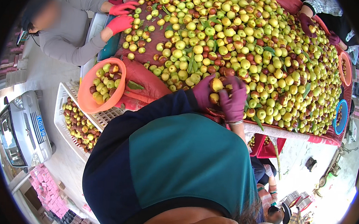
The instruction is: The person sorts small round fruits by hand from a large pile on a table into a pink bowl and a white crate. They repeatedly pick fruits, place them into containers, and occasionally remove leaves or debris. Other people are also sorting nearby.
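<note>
Both my hands wear purple gloves and meet at the near edge of a broad heap of fresh jujubes [231,47], yellow-green with red-brown patches. My left hand [202,91] is curled around a few of the fruits, among them a yellow jujube with a brown patch [216,84] and another jujube [214,98] just below it. Beside it, my right hand [235,100] has its fingers bent close to the same fruits. Whether it grips one of them cannot be told. Green leaves [192,65] lie among the jujubes on a red cloth [154,45].
An orange basin [121,87] of jujubes sits at my left, above a white plastic crate [60,118] of jujubes. Across the left corner works a person in red gloves [120,24]; another person's purple glove [307,26] is far right. A blue basin [344,120] stands at the right edge.
</note>
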Available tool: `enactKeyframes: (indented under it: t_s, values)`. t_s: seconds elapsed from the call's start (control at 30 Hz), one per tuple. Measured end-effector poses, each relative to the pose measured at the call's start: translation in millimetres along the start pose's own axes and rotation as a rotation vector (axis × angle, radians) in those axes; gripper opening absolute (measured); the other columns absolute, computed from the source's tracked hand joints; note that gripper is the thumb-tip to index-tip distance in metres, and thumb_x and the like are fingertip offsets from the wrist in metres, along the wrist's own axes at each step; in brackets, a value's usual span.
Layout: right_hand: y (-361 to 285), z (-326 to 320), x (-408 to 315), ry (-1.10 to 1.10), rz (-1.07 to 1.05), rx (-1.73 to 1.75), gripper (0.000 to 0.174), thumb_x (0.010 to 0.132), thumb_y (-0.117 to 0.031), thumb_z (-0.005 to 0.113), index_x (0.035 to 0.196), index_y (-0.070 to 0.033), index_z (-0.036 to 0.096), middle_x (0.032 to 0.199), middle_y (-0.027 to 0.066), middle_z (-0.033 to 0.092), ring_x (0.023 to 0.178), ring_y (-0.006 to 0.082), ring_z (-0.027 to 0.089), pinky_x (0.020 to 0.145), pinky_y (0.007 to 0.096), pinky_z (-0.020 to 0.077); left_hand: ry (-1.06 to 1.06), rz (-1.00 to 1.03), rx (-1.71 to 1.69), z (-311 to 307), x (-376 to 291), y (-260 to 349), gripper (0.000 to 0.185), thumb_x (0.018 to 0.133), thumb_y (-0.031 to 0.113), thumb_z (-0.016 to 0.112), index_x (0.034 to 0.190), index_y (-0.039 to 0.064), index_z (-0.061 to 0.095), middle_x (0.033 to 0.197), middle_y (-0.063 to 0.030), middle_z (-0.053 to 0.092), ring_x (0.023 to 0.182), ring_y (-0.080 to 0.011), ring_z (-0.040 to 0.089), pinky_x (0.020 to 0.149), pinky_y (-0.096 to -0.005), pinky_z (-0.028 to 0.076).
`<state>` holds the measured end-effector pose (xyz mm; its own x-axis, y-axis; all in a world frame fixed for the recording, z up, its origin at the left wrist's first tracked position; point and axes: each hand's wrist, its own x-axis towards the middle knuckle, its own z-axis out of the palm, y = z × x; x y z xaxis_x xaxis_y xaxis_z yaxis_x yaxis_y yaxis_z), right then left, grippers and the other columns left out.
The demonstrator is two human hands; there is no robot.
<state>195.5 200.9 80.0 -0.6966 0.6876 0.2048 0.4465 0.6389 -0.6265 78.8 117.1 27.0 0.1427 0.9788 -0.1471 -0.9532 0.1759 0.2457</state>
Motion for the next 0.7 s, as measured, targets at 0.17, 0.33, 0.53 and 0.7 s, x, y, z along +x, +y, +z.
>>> enactKeyframes:
  t_s: [0.17,0.33,0.53,0.7]
  values:
    - [59.4,-20.3,44.5,-0.162,0.203,-0.189,0.047,0.077,-0.015,0.068,0.123,-0.018,0.058,0.111,0.0209,0.055,0.097,0.0381,0.059,0.081,0.0441,0.0505,0.198,-0.221,-0.382,1.7,-25.1,14.7,0.064,0.095,0.060,0.026,0.133,0.012,0.044,0.131,-0.0189,0.053,0.106,-0.0410,0.055,0.069,-0.0400,0.052]
    - [68.7,24.2,53.8,-0.304,0.221,-0.175,0.046,0.074,-0.017,0.066,0.119,-0.017,0.056,0.104,0.0212,0.057,0.093,0.0407,0.060,0.081,0.0460,0.0499,0.041,-0.039,-0.356,-8.2,-47.2,15.6,0.065,0.092,0.067,0.028,0.120,0.013,0.051,0.128,-0.0206,0.053,0.098,-0.0381,0.056,0.051,-0.0378,0.050]
    - [16.6,66.6,42.8,-0.600,0.174,0.175,0.040,0.074,-0.029,0.070,0.105,-0.004,0.063,0.102,0.0224,0.065,0.096,0.0381,0.063,0.083,0.0401,0.0508,-0.047,0.038,-0.325,-17.4,-86.4,20.8,0.058,0.088,0.069,0.040,0.106,0.016,0.056,0.126,-0.0184,0.052,0.095,-0.0337,0.054,0.056,-0.0333,0.048]
    - [-7.9,89.8,114.5,-0.363,0.070,0.049,0.019,0.083,-0.021,0.058,0.093,-0.009,0.069,0.096,0.0196,0.065,0.093,0.0325,0.064,0.081,0.0398,0.0517,-0.025,0.142,-0.200,-22.5,-129.3,25.9,0.048,0.089,0.059,0.049,0.106,0.014,0.056,0.121,-0.0127,0.053,0.096,-0.0270,0.053,0.061,-0.0314,0.048]
